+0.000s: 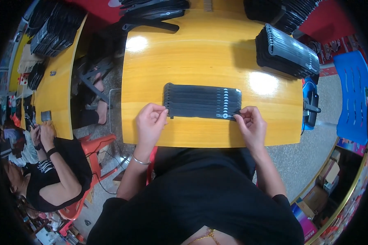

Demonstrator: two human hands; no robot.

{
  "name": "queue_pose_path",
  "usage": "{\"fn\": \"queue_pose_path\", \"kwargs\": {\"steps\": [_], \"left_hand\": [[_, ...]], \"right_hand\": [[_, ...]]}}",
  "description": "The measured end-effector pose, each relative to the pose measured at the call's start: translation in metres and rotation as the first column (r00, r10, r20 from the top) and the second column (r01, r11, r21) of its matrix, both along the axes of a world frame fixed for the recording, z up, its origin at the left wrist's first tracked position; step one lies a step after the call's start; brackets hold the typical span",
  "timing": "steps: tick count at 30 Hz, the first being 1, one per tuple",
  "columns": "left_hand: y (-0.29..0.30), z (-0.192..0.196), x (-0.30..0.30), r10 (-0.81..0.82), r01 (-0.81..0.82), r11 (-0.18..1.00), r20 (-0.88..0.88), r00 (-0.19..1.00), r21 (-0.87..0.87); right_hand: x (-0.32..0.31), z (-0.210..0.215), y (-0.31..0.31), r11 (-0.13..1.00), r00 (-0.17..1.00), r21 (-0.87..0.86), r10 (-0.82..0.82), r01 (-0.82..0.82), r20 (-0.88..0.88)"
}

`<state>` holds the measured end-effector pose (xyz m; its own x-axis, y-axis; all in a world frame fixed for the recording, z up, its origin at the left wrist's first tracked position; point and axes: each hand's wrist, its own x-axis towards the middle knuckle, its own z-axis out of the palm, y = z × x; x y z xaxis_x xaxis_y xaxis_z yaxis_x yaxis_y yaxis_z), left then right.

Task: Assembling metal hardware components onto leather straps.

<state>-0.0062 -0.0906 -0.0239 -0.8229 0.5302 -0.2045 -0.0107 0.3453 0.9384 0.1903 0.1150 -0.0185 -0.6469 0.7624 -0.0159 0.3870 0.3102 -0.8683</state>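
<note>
A row of several overlapping flat black strips [202,100], each with a small white round mark near its right end, lies on the yellow wooden table [200,53]. My left hand [150,121] pinches the left end of the nearest strip. My right hand [250,123] pinches its right end. A thin bracelet circles my left wrist.
A tall stack of the same black pieces [287,52] stands at the table's right rear, with more stacks [155,12] along the far edge. At the left another person [49,171] in black sits on a red chair at a second yellow table [57,81]. A blue chair [353,98] stands at right.
</note>
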Motion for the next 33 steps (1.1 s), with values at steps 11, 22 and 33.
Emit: {"fn": "queue_pose_path", "kwargs": {"steps": [11, 22, 33], "left_hand": [[0.001, 0.001, 0.001, 0.015, -0.015, 1.0, -0.011, 1.0, 0.023], [0.001, -0.002, 0.001, 0.008, -0.006, 0.999, -0.063, 0.998, 0.033], [0.05, 0.017, -0.001, -0.538, 0.142, 0.837, -0.747, 0.391, -0.528]], "right_hand": [[-0.004, 0.004, -0.001, 0.998, 1.0, 0.059, -0.008, 0.007, 0.022], [-0.006, 0.009, 0.0, 0.988, 0.998, 0.153, 0.012, -0.022, 0.066], [-0.072, 0.013, -0.019, 0.576, 0.873, 0.657, 0.309, -0.487, 0.376]]}}
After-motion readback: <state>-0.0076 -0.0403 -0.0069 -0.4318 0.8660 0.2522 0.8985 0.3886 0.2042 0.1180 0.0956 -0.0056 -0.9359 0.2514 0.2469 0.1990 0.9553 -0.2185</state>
